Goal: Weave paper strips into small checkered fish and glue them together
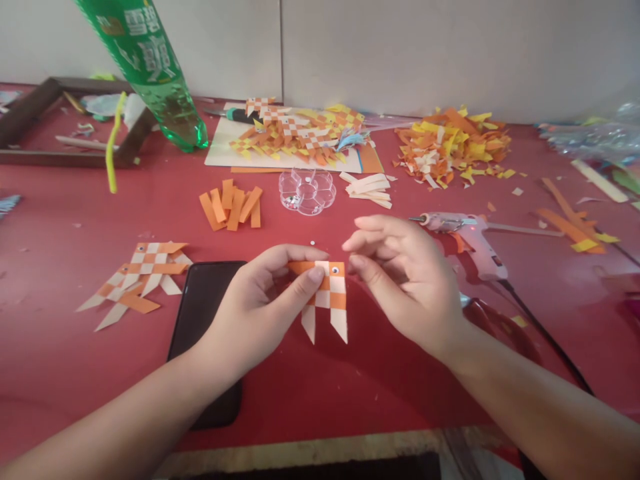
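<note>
Above the red table, with the woven paper fish pinched in my left hand, from here I'd press lightly, clear of its eye, the right hand loosely curled just beside it, apparently empty.

matt paper fish, glossy plastic bottle, smooth tabletop

The head camera looks forward and down, close over the left hand and right hand mid-frame.
</note>
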Motion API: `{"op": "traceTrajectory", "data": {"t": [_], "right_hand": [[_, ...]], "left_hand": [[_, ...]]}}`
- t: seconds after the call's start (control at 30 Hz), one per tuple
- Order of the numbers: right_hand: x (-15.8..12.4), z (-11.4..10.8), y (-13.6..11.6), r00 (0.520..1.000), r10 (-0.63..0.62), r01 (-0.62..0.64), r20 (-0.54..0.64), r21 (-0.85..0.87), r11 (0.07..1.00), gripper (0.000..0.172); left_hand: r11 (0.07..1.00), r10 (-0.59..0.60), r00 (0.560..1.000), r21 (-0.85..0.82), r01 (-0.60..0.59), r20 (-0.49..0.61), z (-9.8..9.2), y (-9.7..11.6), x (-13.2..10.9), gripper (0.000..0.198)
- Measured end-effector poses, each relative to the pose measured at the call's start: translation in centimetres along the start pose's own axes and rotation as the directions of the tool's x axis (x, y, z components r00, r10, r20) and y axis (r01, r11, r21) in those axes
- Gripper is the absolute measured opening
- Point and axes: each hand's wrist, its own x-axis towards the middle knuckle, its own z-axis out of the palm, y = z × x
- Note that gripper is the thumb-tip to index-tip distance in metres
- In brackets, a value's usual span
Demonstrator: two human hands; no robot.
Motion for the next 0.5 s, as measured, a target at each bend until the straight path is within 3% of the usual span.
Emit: {"op": "traceTrajectory", "data": {"t": [0.07,0.17,0.33,0.5], "right_hand": [[-0.05,0.0,-0.02,0.998,-0.051,0.052,0.039,-0.045,0.998,0.028],[0.04,-0.2,-0.13,0.985,-0.155,0.165,0.075,-0.165,0.972,0.015],[0.23,-0.59,-0.1,0.951,-0.29,0.309,0.11,-0.247,0.918,0.019],[0.19,-0.56,-0.1,0.942,-0.311,0.335,0.127,-0.285,0.898,0.025]], "left_hand": [[0.998,-0.042,0.999,-0.051,0.042,0.009,-0.05,-0.01,0.09,0.018],[0.989,-0.086,0.995,-0.119,0.092,0.05,-0.1,-0.04,0.16,0.017],[0.98,-0.115,0.991,-0.154,0.124,0.066,-0.15,-0.08,0.19,0.018],[0.969,-0.129,0.99,-0.207,0.138,0.054,-0.31,-0.59,0.4,0.009]]}}
